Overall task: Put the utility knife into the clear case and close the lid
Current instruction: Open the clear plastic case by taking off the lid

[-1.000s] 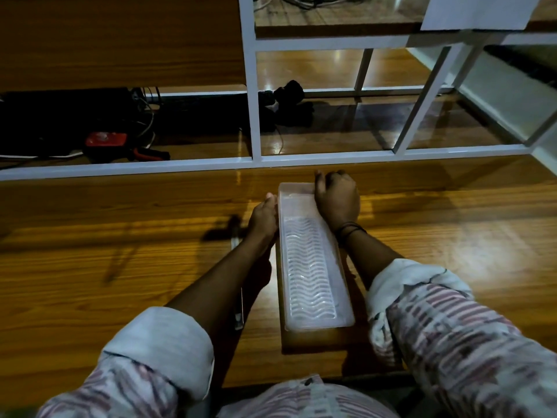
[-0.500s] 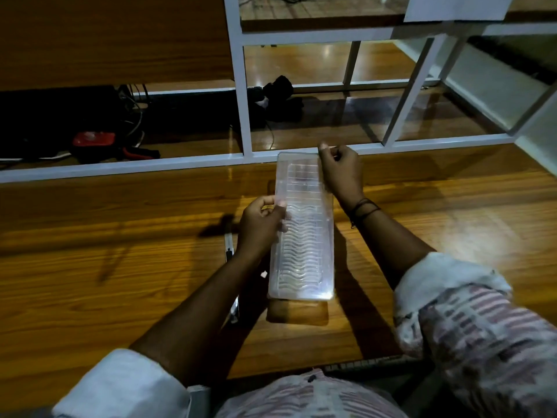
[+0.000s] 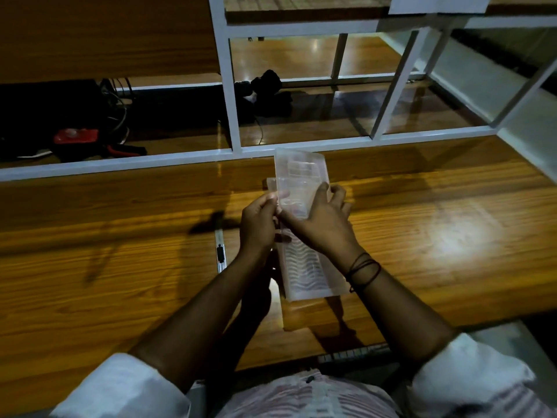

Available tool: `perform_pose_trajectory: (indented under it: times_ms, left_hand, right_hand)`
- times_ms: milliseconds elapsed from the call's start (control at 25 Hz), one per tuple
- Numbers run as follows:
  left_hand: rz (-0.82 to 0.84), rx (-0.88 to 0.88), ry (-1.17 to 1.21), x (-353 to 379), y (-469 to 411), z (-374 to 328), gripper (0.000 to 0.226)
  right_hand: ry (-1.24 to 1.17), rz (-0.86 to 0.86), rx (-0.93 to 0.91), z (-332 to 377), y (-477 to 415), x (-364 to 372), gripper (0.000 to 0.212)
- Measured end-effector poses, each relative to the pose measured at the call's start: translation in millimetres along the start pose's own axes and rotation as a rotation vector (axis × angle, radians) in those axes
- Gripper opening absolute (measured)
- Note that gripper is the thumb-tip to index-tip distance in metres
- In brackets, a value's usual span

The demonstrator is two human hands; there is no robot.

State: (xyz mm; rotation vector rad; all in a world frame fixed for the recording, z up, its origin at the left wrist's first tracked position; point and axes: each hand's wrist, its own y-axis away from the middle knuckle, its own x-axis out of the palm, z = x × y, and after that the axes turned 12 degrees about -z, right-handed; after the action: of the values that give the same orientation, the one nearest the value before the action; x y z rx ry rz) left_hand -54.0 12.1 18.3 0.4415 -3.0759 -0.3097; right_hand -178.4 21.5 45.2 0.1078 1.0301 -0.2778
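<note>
Clear case (image 3: pixel 304 267): long, translucent plastic, wavy ribbed face, lifted off the glossy wood-grain table (image 3: pixel 452 236).
Left hand (image 3: pixel 259 224): pinches its left edge.
Right hand (image 3: pixel 322 221): clasps the upper part.
Utility knife (image 3: pixel 220 251): slim, flat on the table, just left of the left wrist.
Room: bare wood either side.

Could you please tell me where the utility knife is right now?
The knife lies on the wooden table, just left of the left hand.
</note>
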Motion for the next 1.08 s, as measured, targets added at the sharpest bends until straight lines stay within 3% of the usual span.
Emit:
perform_pose_trajectory:
  times_ms: [160,360,520,600,680,800,920,1080]
  left_hand:
    - [0.073,-0.009,0.068,-2.2,1.1,1.6,0.053]
    - [0.075,-0.044,0.071,-1.8,-2.8,4.9,0.051]
    - [0.077,-0.068,0.088,-4.3,-7.0,8.9,0.046]
    - [0.037,-0.002,0.034,-6.9,-7.0,11.4,0.036]
    - [-0.037,0.152,-0.115,-11.5,-8.9,18.0,0.027]
    - [-0.086,0.237,-0.289,-17.7,-9.3,27.8,0.027]
    - [-0.101,0.229,-0.398,-20.1,-11.9,34.0,0.041]
    - [-0.101,0.184,-0.362,-22.4,-12.3,31.4,0.042]
  right_hand:
    - [0.015,0.075,0.041,0.8,0.6,-4.5,0.137]
    - [-0.130,0.071,0.061,3.5,-0.3,-8.1,0.112]
    - [-0.736,0.141,0.324,-24.2,-17.9,-14.8,0.047]
    - [-0.991,0.244,0.466,-52.1,-29.5,-20.4,0.036]
    - [-1.076,0.299,0.577,-75.4,-37.1,-24.2,0.037]
    - [-0.925,0.213,0.631,-96.7,-41.8,-22.6,0.032]
    - [-0.660,0.101,0.543,-113.0,-44.3,-20.5,0.020]
    - [-0.325,-0.006,0.382,-132.1,-50.7,-14.2,0.040]
